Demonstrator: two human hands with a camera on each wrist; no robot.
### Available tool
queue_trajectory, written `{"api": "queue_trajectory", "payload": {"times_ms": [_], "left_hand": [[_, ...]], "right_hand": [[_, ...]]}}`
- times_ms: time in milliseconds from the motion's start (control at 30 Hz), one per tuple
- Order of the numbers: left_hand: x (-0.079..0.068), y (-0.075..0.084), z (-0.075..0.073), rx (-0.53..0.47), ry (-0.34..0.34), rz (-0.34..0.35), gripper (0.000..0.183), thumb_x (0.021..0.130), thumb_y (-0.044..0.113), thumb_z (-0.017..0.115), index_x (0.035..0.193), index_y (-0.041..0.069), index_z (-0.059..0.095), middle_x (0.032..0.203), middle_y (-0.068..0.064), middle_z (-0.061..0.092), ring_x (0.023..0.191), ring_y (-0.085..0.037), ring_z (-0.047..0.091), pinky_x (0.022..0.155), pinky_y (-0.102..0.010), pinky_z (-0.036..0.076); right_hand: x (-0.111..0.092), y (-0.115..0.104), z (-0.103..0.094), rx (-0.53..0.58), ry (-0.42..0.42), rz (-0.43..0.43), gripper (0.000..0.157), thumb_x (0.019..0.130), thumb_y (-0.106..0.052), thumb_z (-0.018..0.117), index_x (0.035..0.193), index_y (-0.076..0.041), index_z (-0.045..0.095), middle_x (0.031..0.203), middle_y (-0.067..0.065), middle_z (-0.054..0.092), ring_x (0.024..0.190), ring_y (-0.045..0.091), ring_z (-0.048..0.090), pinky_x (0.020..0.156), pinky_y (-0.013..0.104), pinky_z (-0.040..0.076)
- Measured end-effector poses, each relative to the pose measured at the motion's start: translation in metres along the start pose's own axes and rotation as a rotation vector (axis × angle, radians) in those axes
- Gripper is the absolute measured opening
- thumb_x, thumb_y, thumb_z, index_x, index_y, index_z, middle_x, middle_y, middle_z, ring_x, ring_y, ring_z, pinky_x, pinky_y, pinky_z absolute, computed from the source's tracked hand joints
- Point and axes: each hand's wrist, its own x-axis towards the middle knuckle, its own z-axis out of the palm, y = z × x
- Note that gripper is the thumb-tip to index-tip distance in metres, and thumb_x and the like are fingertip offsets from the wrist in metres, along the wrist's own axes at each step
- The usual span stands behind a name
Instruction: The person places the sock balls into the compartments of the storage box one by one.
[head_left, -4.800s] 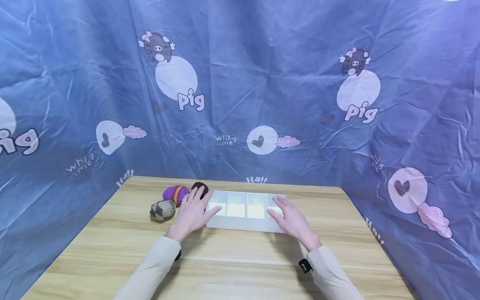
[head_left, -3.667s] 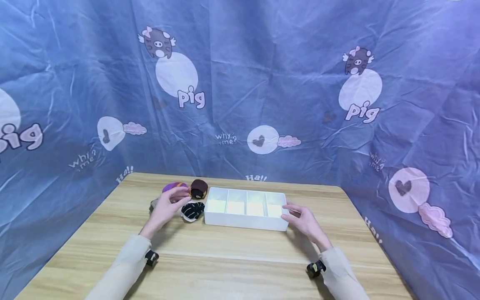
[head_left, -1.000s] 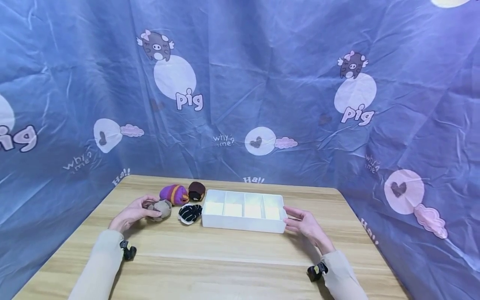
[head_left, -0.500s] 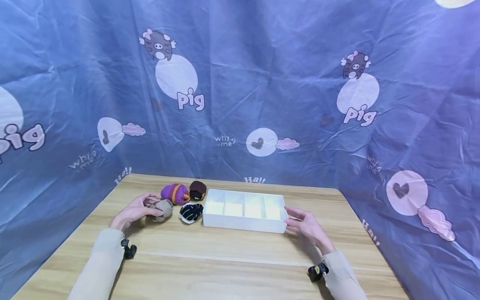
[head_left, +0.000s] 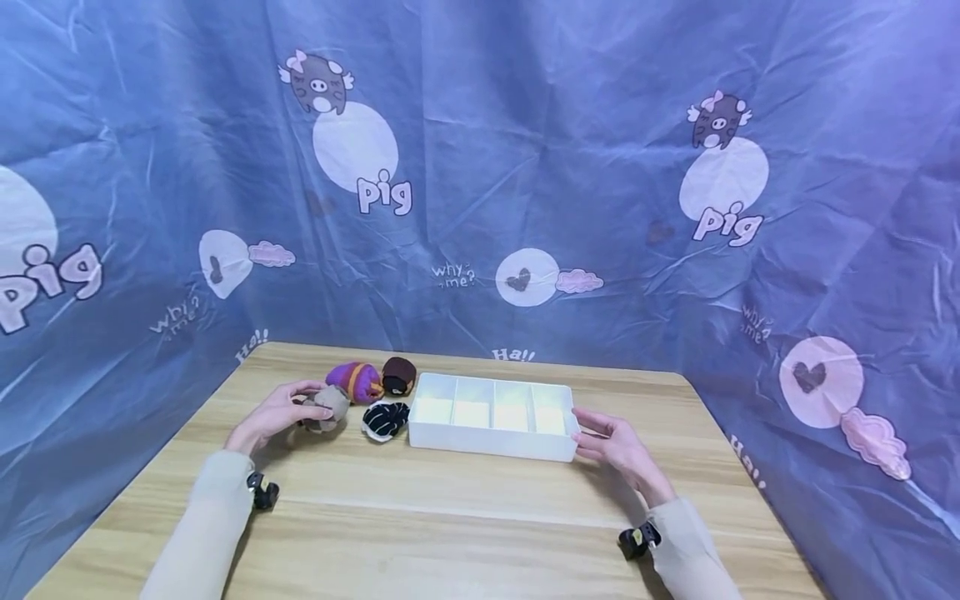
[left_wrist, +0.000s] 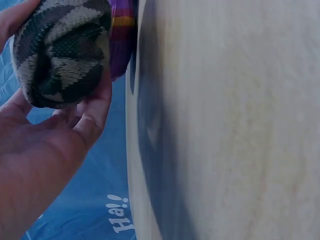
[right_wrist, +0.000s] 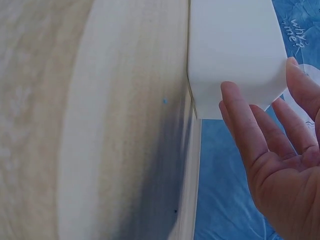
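Note:
My left hand (head_left: pixel 273 415) holds a rolled-up grey patterned sock (head_left: pixel 332 403) between thumb and fingers at the left of the group. Its knit, dark and light patches show in the left wrist view, where the same sock (left_wrist: pixel 70 55) sits between the fingers. Behind it lies a purple rolled sock (head_left: pixel 355 382) with orange and red bands. A dark brown rolled sock (head_left: pixel 398 375) and a black, white-striped one (head_left: pixel 386 422) lie by the left end of a white four-section box (head_left: pixel 491 440). Fairly straight fingers of my right hand (head_left: pixel 621 447) touch the box's right end.
A wooden table (head_left: pixel 450 533) bears everything, its back edge close to a hanging blue cloth (head_left: pixel 465 167) printed with pigs and hearts. Small black cameras sit on both wrists.
From over the box, my left hand has gone left to the grey sock and taken hold of it. My right hand has shifted outward to the box's right end. The black sock has come into view.

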Motion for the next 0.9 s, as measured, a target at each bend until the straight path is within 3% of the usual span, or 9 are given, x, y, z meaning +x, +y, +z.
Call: {"api": "queue_trajectory", "payload": {"times_ms": [267,500,900], "left_hand": [[0.002,0.014,0.007,0.013,0.009,0.029,0.064,0.083,0.029,0.077,0.135,0.002,0.05,0.122,-0.02,0.06,0.091,-0.016,0.059,0.08,-0.032,0.051],[0.004,0.025,0.013,0.036,0.044,0.041,0.057,0.084,0.031,0.077,0.128,0.002,0.054,0.121,-0.019,0.063,0.106,-0.02,0.059,0.091,-0.031,0.045],[0.017,0.037,0.029,0.028,0.061,0.076,0.061,0.082,0.034,0.078,0.127,0.001,0.052,0.118,-0.016,0.061,0.104,-0.021,0.056,0.09,-0.031,0.045]], "right_hand": [[-0.003,0.001,0.001,-0.014,0.004,-0.018,0.065,0.089,-0.003,0.068,0.145,0.008,0.036,0.15,0.034,0.032,0.109,0.026,0.065,0.092,0.037,0.055],[-0.004,0.0,0.001,-0.027,-0.015,-0.031,0.066,0.091,-0.004,0.067,0.146,0.01,0.033,0.151,0.035,0.03,0.107,0.02,0.065,0.094,0.037,0.054],[-0.003,-0.001,0.0,-0.037,0.021,-0.017,0.065,0.089,-0.004,0.068,0.145,0.006,0.037,0.151,0.031,0.033,0.117,0.03,0.061,0.093,0.032,0.054]]}}
